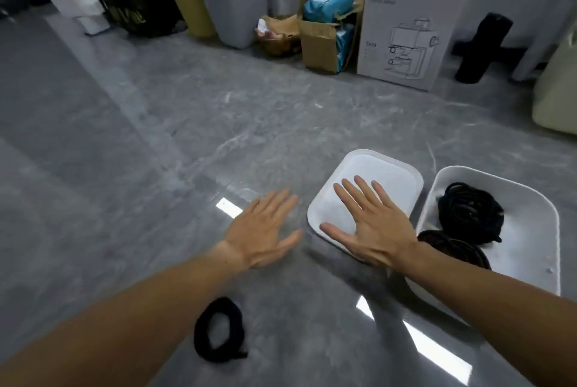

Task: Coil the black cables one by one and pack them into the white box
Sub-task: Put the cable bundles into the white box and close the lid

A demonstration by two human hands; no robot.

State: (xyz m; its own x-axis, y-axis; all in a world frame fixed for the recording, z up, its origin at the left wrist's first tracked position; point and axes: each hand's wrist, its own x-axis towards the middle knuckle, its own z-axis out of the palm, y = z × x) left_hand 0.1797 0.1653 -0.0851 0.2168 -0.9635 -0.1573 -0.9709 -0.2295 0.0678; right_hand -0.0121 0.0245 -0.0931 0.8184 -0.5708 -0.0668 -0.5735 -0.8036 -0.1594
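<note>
Both hands spread flat, fingers straight, nothing in grip: left hand over grey floor, right hand above white lid. Two coiled black cables in white box; third coil on floor beneath left forearm.

Bare floor ahead; lid and white box at right.
</note>
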